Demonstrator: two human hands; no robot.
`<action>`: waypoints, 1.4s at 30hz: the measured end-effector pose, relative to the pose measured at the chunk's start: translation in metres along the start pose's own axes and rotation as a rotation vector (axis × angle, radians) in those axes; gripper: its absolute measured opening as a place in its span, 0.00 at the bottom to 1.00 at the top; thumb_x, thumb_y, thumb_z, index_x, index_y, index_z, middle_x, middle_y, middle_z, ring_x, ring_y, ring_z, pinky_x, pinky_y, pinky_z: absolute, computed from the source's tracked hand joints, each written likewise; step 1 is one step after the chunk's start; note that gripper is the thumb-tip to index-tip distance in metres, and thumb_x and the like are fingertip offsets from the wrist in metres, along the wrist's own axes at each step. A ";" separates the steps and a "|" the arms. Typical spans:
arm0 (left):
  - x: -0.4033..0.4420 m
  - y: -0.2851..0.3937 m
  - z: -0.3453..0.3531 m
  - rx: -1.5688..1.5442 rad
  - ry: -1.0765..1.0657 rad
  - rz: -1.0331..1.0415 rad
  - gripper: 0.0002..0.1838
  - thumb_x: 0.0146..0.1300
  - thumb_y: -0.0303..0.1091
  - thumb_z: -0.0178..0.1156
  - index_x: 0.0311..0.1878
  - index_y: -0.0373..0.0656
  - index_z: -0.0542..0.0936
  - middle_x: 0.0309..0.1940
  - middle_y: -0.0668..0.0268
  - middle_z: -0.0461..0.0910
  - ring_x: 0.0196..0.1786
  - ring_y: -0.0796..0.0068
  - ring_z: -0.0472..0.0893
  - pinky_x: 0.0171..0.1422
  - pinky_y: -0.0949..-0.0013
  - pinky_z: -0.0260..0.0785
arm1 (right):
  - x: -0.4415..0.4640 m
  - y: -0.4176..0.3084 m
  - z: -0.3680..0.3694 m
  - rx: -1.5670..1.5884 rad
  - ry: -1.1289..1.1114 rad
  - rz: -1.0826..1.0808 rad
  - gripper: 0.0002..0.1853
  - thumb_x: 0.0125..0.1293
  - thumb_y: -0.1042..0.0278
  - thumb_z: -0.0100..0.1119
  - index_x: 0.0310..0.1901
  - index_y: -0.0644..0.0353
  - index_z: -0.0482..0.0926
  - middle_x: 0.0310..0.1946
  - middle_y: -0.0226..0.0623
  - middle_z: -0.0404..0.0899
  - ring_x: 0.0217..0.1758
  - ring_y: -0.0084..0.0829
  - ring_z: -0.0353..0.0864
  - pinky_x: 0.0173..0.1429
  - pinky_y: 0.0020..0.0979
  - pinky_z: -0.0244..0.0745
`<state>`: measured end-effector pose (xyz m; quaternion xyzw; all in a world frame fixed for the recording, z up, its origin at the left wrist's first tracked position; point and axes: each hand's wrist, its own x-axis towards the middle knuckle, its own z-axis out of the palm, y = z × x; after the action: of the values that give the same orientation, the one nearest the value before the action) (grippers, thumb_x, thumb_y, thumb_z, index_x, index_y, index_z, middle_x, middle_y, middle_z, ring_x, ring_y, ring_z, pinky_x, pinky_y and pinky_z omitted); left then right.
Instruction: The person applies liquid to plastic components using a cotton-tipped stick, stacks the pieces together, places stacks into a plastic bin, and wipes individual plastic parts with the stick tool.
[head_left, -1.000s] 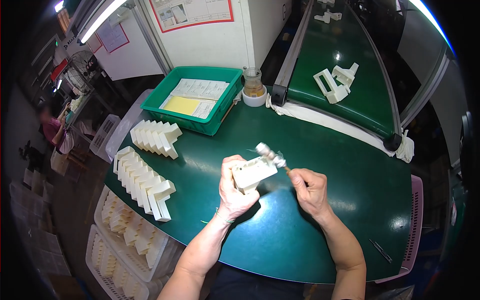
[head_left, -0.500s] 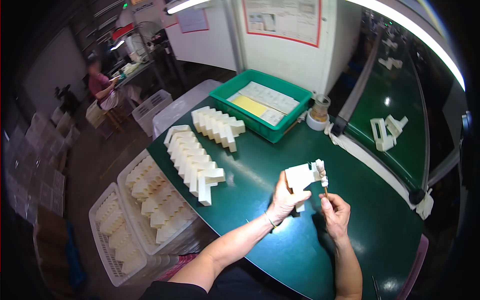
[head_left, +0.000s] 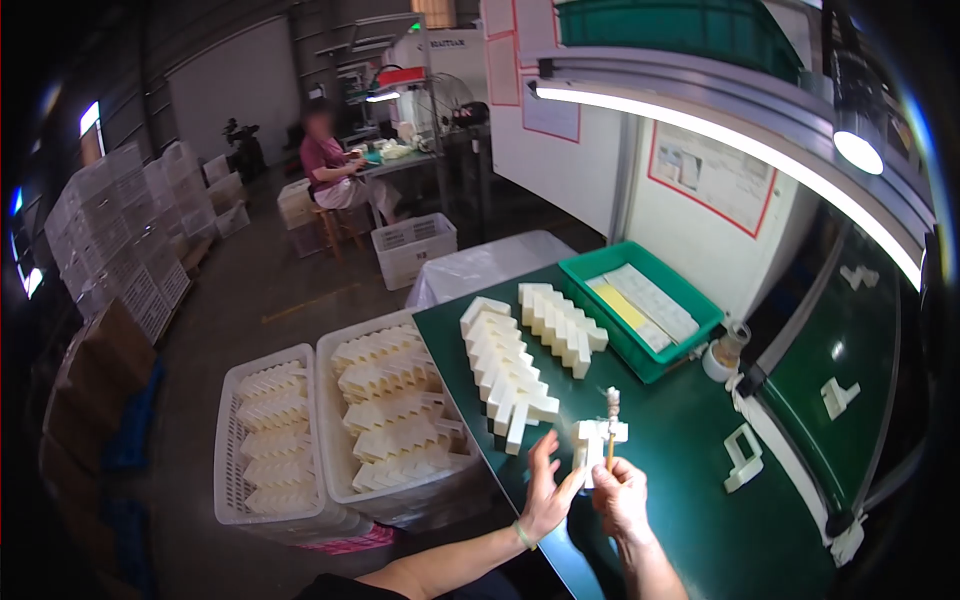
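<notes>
My right hand [head_left: 622, 495] grips a thin wooden stick [head_left: 611, 452], held upright. White material is wound around the stick's upper end [head_left: 613, 402]. Just behind the stick is a white plastic part [head_left: 588, 440] with a flat side and a short arm. My left hand [head_left: 548, 492] is at that part's left side, fingers spread, its thumb at the lower edge. What bears the part's weight is hidden. A white frame-shaped part [head_left: 743, 457] lies on the green table [head_left: 690, 510] to the right.
Two rows of white parts [head_left: 505, 365] [head_left: 562, 328] stand near a green tray [head_left: 640, 368] with papers. A jar [head_left: 733, 343] sits by the belt [head_left: 868, 370], which carries white parts. Filled crates [head_left: 330, 450] stand left; a person [head_left: 330, 165] sits beyond.
My view has swung left and up. The left hand's fingers have spread from around the white part, and the stick now stands in front of it. A frame-shaped part now shows on the table.
</notes>
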<state>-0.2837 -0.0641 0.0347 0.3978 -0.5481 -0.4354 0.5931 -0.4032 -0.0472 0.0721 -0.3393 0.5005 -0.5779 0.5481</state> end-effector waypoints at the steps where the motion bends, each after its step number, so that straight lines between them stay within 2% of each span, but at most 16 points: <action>1: -0.007 0.000 -0.015 0.024 0.015 0.058 0.38 0.59 0.31 0.63 0.69 0.41 0.54 0.65 0.55 0.55 0.67 0.58 0.60 0.67 0.53 0.58 | 0.006 0.006 0.011 0.003 -0.028 0.031 0.06 0.62 0.68 0.61 0.34 0.62 0.76 0.16 0.25 0.68 0.11 0.16 0.59 0.14 0.21 0.51; 10: -0.038 0.003 -0.055 0.114 0.050 0.213 0.31 0.54 0.31 0.65 0.58 0.37 0.62 0.61 0.55 0.60 0.63 0.66 0.64 0.67 0.62 0.57 | 0.042 0.030 0.080 -0.003 -0.178 0.244 0.06 0.66 0.69 0.57 0.32 0.60 0.73 0.15 0.22 0.63 0.12 0.14 0.55 0.15 0.20 0.46; 11: -0.037 0.008 -0.050 0.053 0.085 0.237 0.28 0.53 0.30 0.66 0.56 0.38 0.67 0.58 0.54 0.65 0.62 0.60 0.66 0.65 0.62 0.61 | 0.043 0.033 0.078 -0.035 -0.155 0.208 0.08 0.65 0.67 0.58 0.33 0.61 0.74 0.14 0.22 0.63 0.12 0.14 0.55 0.15 0.20 0.46; 14: -0.039 0.015 -0.039 0.039 0.039 0.318 0.25 0.51 0.20 0.62 0.54 0.37 0.69 0.51 0.53 0.72 0.56 0.58 0.73 0.61 0.59 0.65 | 0.034 0.025 0.055 -0.092 -0.106 0.194 0.11 0.65 0.64 0.59 0.34 0.63 0.74 0.14 0.21 0.63 0.11 0.14 0.55 0.14 0.20 0.46; 15: -0.039 0.018 -0.036 -0.027 -0.022 0.296 0.21 0.53 0.20 0.60 0.52 0.37 0.69 0.51 0.52 0.70 0.57 0.58 0.71 0.64 0.61 0.61 | 0.029 0.021 0.044 -0.110 -0.079 0.163 0.11 0.65 0.63 0.60 0.34 0.64 0.75 0.14 0.22 0.64 0.11 0.14 0.56 0.14 0.21 0.46; 16: -0.039 0.011 -0.034 0.028 -0.066 0.320 0.24 0.52 0.19 0.60 0.54 0.36 0.68 0.49 0.53 0.73 0.53 0.60 0.75 0.59 0.61 0.66 | 0.027 0.021 0.029 -0.188 -0.026 0.099 0.11 0.64 0.64 0.61 0.35 0.64 0.76 0.14 0.22 0.65 0.11 0.13 0.57 0.14 0.21 0.47; 17: -0.036 0.012 -0.032 0.017 -0.139 0.313 0.23 0.52 0.22 0.62 0.53 0.37 0.68 0.52 0.55 0.71 0.55 0.64 0.73 0.60 0.63 0.64 | 0.028 0.020 0.009 -0.248 -0.009 0.033 0.09 0.63 0.66 0.61 0.37 0.64 0.79 0.18 0.24 0.71 0.15 0.14 0.62 0.19 0.20 0.54; 18: -0.034 0.013 -0.027 -0.007 -0.231 0.294 0.22 0.53 0.25 0.64 0.51 0.38 0.69 0.54 0.57 0.70 0.56 0.67 0.71 0.61 0.65 0.63 | 0.025 0.024 -0.013 -0.309 0.031 -0.023 0.09 0.61 0.68 0.62 0.39 0.64 0.81 0.23 0.27 0.76 0.19 0.15 0.67 0.23 0.20 0.62; 21: -0.025 0.030 0.003 -0.183 -0.330 0.135 0.15 0.51 0.16 0.59 0.43 0.36 0.72 0.44 0.59 0.73 0.47 0.70 0.75 0.54 0.69 0.69 | 0.014 0.001 -0.058 -0.333 0.186 -0.040 0.11 0.60 0.68 0.62 0.40 0.66 0.81 0.28 0.29 0.79 0.31 0.18 0.74 0.38 0.23 0.70; 26: -0.001 0.041 0.075 -0.480 -0.511 -0.122 0.11 0.56 0.17 0.59 0.43 0.36 0.73 0.37 0.66 0.76 0.39 0.80 0.76 0.46 0.76 0.70 | -0.019 -0.041 -0.116 -0.578 0.494 -0.240 0.14 0.57 0.67 0.64 0.42 0.66 0.80 0.29 0.33 0.79 0.33 0.24 0.77 0.40 0.28 0.72; 29: 0.022 0.030 0.116 -0.456 -0.578 -0.325 0.11 0.56 0.17 0.58 0.43 0.36 0.74 0.38 0.64 0.78 0.38 0.81 0.76 0.45 0.77 0.70 | -0.022 -0.057 -0.151 -0.801 0.700 -0.414 0.15 0.53 0.66 0.64 0.42 0.64 0.79 0.35 0.42 0.76 0.39 0.38 0.78 0.44 0.35 0.73; 32: 0.028 0.001 0.138 -0.405 -0.553 -0.339 0.09 0.56 0.19 0.58 0.41 0.36 0.73 0.37 0.64 0.78 0.37 0.81 0.76 0.44 0.79 0.71 | -0.019 -0.068 -0.167 -1.066 0.817 -0.342 0.26 0.51 0.55 0.67 0.50 0.60 0.76 0.42 0.43 0.75 0.45 0.43 0.78 0.49 0.41 0.72; 36: 0.023 -0.014 0.130 -0.232 -0.485 -0.296 0.10 0.56 0.19 0.58 0.41 0.37 0.74 0.37 0.65 0.78 0.37 0.82 0.77 0.44 0.79 0.72 | 0.000 -0.050 -0.173 -1.093 0.788 -0.193 0.33 0.49 0.47 0.68 0.53 0.60 0.73 0.43 0.44 0.74 0.46 0.46 0.77 0.50 0.44 0.72; 38: 0.026 -0.010 0.125 -0.129 -0.488 -0.164 0.10 0.56 0.18 0.58 0.41 0.37 0.74 0.37 0.65 0.78 0.36 0.84 0.77 0.43 0.81 0.71 | 0.011 -0.045 -0.171 -1.020 0.744 0.015 0.38 0.48 0.43 0.67 0.56 0.61 0.71 0.44 0.46 0.74 0.48 0.47 0.77 0.51 0.45 0.71; 40: 0.030 -0.005 0.124 -0.153 -0.476 -0.198 0.10 0.56 0.19 0.59 0.41 0.37 0.74 0.37 0.65 0.78 0.36 0.84 0.76 0.42 0.82 0.70 | 0.014 -0.043 -0.170 -0.931 0.734 0.030 0.34 0.47 0.49 0.68 0.54 0.61 0.74 0.44 0.45 0.75 0.47 0.46 0.78 0.52 0.42 0.72; 42: 0.033 -0.004 0.124 -0.201 -0.429 -0.175 0.12 0.57 0.20 0.59 0.45 0.36 0.73 0.39 0.64 0.77 0.33 0.85 0.77 0.37 0.81 0.71 | 0.010 -0.036 -0.167 -0.776 0.565 -0.174 0.27 0.44 0.56 0.66 0.47 0.62 0.79 0.43 0.43 0.76 0.46 0.43 0.78 0.52 0.38 0.73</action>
<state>-0.4066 -0.0962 0.0512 0.2814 -0.5789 -0.6120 0.4595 -0.5731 -0.0259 0.0602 -0.3889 0.7780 -0.4619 0.1738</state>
